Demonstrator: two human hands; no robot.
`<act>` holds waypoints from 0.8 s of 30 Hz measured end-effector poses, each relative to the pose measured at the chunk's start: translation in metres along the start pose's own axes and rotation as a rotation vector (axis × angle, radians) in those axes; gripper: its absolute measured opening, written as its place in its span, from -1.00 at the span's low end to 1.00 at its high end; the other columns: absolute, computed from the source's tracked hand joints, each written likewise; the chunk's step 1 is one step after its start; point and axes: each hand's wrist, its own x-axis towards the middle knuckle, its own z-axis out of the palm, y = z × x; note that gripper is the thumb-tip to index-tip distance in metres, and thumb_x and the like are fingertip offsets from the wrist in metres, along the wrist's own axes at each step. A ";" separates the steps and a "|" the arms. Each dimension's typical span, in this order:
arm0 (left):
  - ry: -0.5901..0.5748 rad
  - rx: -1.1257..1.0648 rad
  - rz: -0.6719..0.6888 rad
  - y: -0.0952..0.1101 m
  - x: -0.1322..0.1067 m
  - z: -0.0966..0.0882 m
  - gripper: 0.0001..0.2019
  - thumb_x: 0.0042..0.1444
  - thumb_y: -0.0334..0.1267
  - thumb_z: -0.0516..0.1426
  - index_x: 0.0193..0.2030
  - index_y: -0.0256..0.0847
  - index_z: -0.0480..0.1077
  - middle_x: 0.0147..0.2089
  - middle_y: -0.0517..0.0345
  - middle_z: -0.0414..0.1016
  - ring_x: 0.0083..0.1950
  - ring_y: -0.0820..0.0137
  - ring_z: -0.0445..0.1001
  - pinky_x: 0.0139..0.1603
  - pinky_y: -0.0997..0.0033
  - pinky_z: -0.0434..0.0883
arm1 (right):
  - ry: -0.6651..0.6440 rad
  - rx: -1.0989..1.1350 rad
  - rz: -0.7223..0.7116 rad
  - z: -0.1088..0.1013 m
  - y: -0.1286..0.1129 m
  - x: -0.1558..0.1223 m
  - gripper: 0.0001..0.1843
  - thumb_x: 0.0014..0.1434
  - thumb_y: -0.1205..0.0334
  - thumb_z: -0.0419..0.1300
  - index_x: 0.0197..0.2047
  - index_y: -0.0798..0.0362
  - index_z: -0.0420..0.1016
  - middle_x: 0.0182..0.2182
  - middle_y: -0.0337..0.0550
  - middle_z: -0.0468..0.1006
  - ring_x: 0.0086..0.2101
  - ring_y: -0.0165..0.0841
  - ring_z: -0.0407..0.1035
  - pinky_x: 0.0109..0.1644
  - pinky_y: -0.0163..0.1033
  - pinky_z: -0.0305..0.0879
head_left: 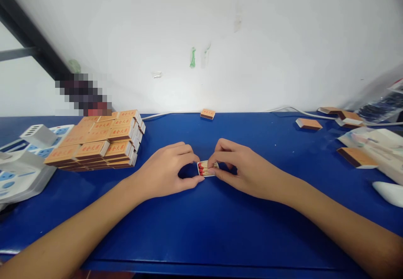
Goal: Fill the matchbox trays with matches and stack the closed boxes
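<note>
On the blue table in front of me lies a small matchbox tray (202,174) holding several red-tipped wooden matches (202,167). Thumb and forefinger of my left hand (168,167) grip the tray by its left end, at the far and near corners. Over the tray's right half, my right hand (241,165) pinches thumb and forefinger together, touching the matches. Whatever is between those fingertips is hidden, and so is the right end of the tray. The matches lie side by side, heads toward the left.
At the left, a stack of orange matchboxes (94,138) stands beside white power strips (34,182). A single matchbox (208,114) sits near the wall by a white cable (170,112). More matchboxes (309,124) and a plastic bag (374,144) lie at the right on the blue table (201,228).
</note>
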 end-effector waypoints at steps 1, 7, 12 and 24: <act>0.000 0.003 -0.001 0.000 0.000 0.000 -0.81 0.29 -0.12 0.26 -0.11 -0.19 0.56 -0.15 0.10 0.57 -0.12 0.28 0.50 -0.07 0.24 0.47 | 0.001 0.003 -0.008 0.000 0.001 0.000 -0.83 0.41 0.27 0.17 -0.09 -0.05 0.61 -0.20 -0.18 0.40 -0.38 -0.44 0.30 -0.29 -0.26 0.24; -0.004 0.011 0.011 0.000 0.000 0.001 -0.81 0.28 -0.13 0.28 -0.09 -0.19 0.55 -0.15 0.10 0.57 -0.12 0.28 0.50 -0.07 0.25 0.47 | 0.027 0.014 0.042 0.005 0.002 0.002 -0.89 0.39 0.26 0.21 -0.14 -0.02 0.59 -0.20 -0.20 0.43 -0.39 -0.46 0.30 -0.30 -0.27 0.24; 0.003 0.012 0.011 -0.003 0.000 0.000 -0.81 0.27 -0.14 0.28 -0.08 -0.19 0.55 -0.15 0.10 0.57 -0.12 0.28 0.51 -0.07 0.25 0.46 | 0.076 0.043 0.096 0.005 0.004 0.004 -0.94 0.36 0.22 0.24 -0.17 -0.02 0.55 -0.25 -0.23 0.46 -0.38 -0.43 0.33 -0.29 -0.27 0.26; 0.107 -0.036 -0.090 -0.015 0.004 -0.001 -0.71 0.19 -0.10 0.33 -0.01 -0.18 0.55 -0.07 0.05 0.57 -0.04 0.22 0.45 0.10 0.12 0.44 | 0.257 -0.251 0.401 -0.024 0.101 0.109 -0.58 0.19 -0.01 0.39 0.00 0.07 0.54 -0.06 0.03 0.54 -0.17 -0.18 0.47 -0.08 -0.10 0.36</act>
